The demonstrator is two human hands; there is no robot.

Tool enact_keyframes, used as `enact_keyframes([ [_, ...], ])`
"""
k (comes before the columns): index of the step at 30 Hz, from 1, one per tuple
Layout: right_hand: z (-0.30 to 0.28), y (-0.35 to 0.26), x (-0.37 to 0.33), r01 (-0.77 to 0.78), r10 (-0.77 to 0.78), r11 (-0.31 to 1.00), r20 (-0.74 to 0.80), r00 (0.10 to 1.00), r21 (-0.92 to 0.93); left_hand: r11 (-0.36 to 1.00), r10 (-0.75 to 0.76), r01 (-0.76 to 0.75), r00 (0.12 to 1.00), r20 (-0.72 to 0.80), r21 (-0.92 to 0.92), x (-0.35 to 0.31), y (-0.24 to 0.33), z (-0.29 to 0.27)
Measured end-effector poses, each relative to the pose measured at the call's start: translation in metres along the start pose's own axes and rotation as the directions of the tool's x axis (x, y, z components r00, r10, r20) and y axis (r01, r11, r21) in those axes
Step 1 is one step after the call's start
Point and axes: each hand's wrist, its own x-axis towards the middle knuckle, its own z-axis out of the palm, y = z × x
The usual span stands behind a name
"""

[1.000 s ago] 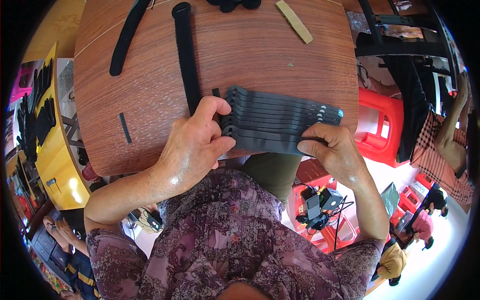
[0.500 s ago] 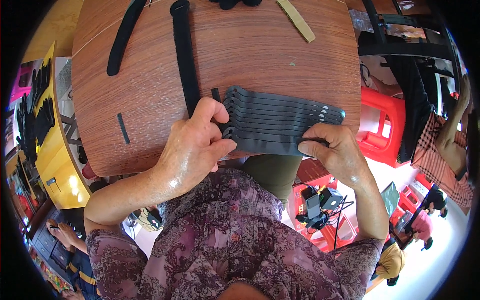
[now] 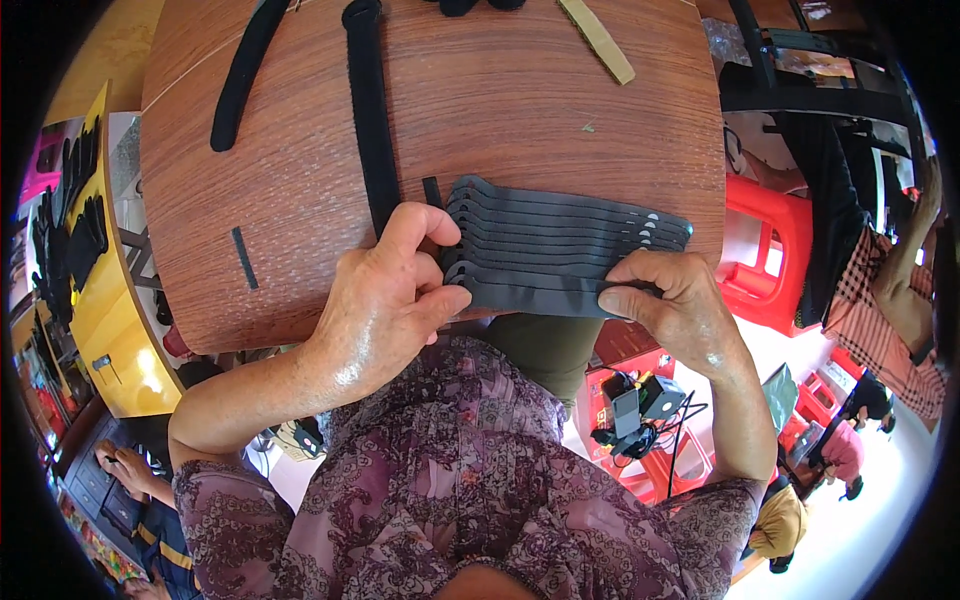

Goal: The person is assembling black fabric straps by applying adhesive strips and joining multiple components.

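Note:
A row of flat black straps (image 3: 550,225) lies overlapped like shingles at the table's near edge, with slotted, rounded ends on the left and pale marks near the right ends. They look like hook-and-loop cable ties. My left hand (image 3: 375,290) has thumb and forefinger closed at the slotted end of the strap nearest me. At that strap's other end, my right hand (image 3: 680,295) pinches it between thumb and bent forefinger. The nearest strap (image 3: 540,297) is stretched between both hands along the table edge. My fingers hide its two tips.
On the wooden table (image 3: 500,110) lie a long black strap (image 3: 368,110), another black strap (image 3: 245,80), a tan strip (image 3: 600,42) and two short black pieces, one (image 3: 245,258) at left. A red stool (image 3: 800,255) stands right; a yellow table (image 3: 120,330) stands left. People are nearby.
My hands keep their grip in nearly the same place. The nearest strap sits very slightly closer to me.

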Motion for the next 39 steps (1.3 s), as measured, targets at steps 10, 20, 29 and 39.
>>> enact_keyframes([
  [10, -0.005, 0.003, -0.001, -0.009, 0.006, 0.979, 0.018, 1.000, 0.203, 0.984, 0.161, -0.162, 0.987, 0.015, 0.072, 0.000, -0.013, -0.003],
  [20, -0.010, 0.004, -0.002, -0.015, -0.023, 0.944, 0.112, 0.993, 0.328, 0.982, 0.135, -0.144, 0.988, 0.077, 0.126, 0.001, -0.004, -0.003],
  [29, -0.008, -0.001, -0.002, -0.068, 0.041, 0.958, 0.102, 0.994, 0.280, 0.990, 0.132, -0.134, 0.990, 0.048, 0.042, 0.002, -0.005, -0.005],
  [39, -0.005, 0.000, -0.003, -0.054, 0.045, 0.981, 0.051, 0.998, 0.189, 0.997, 0.016, -0.021, 0.998, 0.062, 0.071, 0.009, 0.007, -0.006],
])
